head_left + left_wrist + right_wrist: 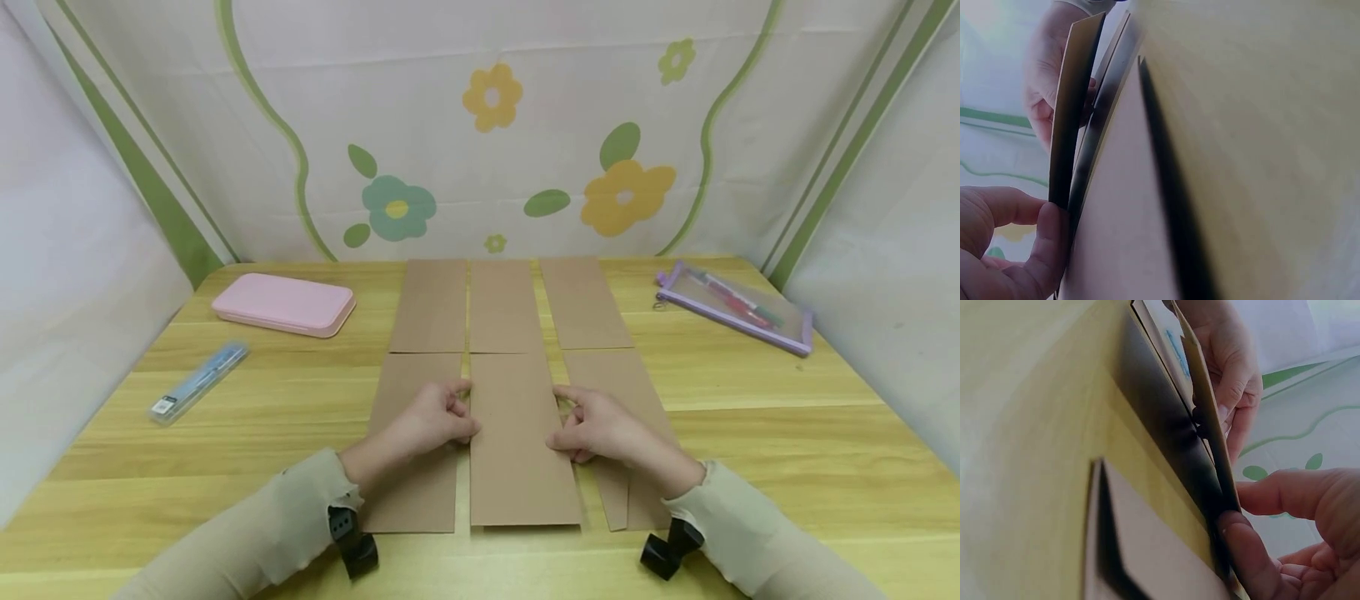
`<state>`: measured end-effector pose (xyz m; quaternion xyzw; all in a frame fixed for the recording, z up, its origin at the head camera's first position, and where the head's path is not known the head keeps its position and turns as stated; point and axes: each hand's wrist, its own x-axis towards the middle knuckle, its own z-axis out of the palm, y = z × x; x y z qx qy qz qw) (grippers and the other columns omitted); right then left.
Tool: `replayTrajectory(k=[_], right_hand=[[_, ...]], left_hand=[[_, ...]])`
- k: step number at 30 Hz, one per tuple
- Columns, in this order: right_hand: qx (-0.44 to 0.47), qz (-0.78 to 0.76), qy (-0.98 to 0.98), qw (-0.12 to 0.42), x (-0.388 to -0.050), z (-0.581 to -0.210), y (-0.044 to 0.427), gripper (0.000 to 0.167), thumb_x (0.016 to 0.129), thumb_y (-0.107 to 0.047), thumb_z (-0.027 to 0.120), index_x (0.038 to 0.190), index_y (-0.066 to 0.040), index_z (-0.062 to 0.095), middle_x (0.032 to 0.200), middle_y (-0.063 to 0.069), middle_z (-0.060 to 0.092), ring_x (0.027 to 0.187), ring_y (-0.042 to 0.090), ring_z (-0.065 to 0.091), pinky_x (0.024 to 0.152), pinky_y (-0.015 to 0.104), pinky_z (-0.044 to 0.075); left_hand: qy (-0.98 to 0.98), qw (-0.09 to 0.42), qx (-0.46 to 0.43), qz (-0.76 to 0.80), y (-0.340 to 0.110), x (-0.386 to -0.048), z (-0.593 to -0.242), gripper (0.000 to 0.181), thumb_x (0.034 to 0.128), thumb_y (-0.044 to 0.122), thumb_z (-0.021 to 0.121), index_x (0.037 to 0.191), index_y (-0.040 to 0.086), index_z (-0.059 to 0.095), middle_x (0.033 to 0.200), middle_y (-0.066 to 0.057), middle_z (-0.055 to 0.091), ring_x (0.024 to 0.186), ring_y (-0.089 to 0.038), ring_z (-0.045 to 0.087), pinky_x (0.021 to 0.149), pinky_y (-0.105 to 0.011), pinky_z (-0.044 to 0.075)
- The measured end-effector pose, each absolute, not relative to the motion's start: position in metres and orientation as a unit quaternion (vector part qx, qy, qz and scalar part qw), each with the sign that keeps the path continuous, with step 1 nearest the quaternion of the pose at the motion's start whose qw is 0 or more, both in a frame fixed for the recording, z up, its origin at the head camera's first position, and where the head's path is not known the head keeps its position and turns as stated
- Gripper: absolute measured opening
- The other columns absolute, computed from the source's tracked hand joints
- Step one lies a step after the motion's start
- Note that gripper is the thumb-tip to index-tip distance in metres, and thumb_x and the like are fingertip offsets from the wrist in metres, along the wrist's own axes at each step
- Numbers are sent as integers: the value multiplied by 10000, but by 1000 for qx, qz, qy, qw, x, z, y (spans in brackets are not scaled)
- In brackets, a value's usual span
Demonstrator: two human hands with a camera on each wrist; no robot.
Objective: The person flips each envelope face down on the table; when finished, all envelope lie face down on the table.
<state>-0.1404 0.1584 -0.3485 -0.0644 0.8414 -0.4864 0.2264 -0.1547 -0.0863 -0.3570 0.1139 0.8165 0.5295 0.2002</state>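
Note:
A brown kraft card (517, 442) in the middle of the near row is held at both long edges. My left hand (431, 412) pinches its left edge between thumb and fingers, and my right hand (600, 423) grips the right edge opposite. Both wrist views show this card (1075, 94) raised off the wooden table, with a dark gap beneath it. A left near card (412, 500) lies under my left forearm. Below my right hand is a right near card (652, 500), with a narrow brown piece (617, 496) showing beside it.
Behind, three more brown cards (431, 304) lie in a far row. A pink case (285, 302) and a clear slim box (198, 383) sit at left. At right lies a purple-edged zip pouch (735, 304) with pens inside. A flower-print curtain (450, 150) closes the back.

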Motion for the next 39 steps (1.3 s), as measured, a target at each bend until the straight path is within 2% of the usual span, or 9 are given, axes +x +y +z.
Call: replayTrajectory(k=[6, 13, 19, 25, 32, 39], right_hand=[[-66, -476, 849, 222, -141, -349, 158, 819, 733, -48, 725, 1396, 105, 269, 587, 52, 582, 489, 116, 550, 490, 280, 515], [-70, -480, 847, 217, -144, -354, 159, 809, 723, -12, 720, 1392, 95, 279, 569, 47, 589, 459, 110, 528, 471, 267, 501], [-78, -486, 843, 217, -144, -353, 159, 814, 726, 12, 713, 1394, 108, 258, 558, 38, 581, 469, 100, 528, 471, 249, 492], [-85, -493, 840, 212, -143, -346, 163, 834, 734, -11, 726, 1398, 114, 236, 604, 51, 610, 527, 131, 577, 521, 297, 532], [-79, -493, 842, 202, -143, -334, 176, 814, 764, -38, 700, 1411, 88, 224, 646, 34, 595, 597, 143, 588, 600, 308, 547], [-84, -508, 835, 195, -144, -324, 193, 792, 796, -55, 678, 1424, 71, 212, 701, 71, 606, 642, 163, 586, 627, 310, 543]], left_hand=[[835, 178, 125, 505, -86, -156, -358, 651, 751, -34, 651, 1323, -155, 364, 670, -33, 601, 529, -76, 523, 457, -227, 449], [863, 165, 138, 457, -84, -155, -352, 669, 749, -9, 691, 1322, -144, 373, 618, -18, 594, 504, -83, 524, 487, -206, 410], [863, 163, 131, 459, -83, -155, -351, 681, 747, 4, 714, 1330, -117, 384, 677, -34, 599, 520, -96, 530, 469, -238, 457], [845, 174, 133, 487, -81, -156, -349, 666, 762, 11, 697, 1348, -76, 391, 788, -56, 596, 577, -114, 553, 469, -273, 500], [839, 144, 160, 499, -71, -157, -345, 626, 768, 32, 701, 1322, -76, 430, 816, -59, 607, 653, -94, 560, 547, -214, 482], [820, 152, 189, 519, -52, -158, -342, 609, 779, 43, 703, 1322, -54, 444, 871, -74, 597, 723, -103, 563, 591, -204, 483]])
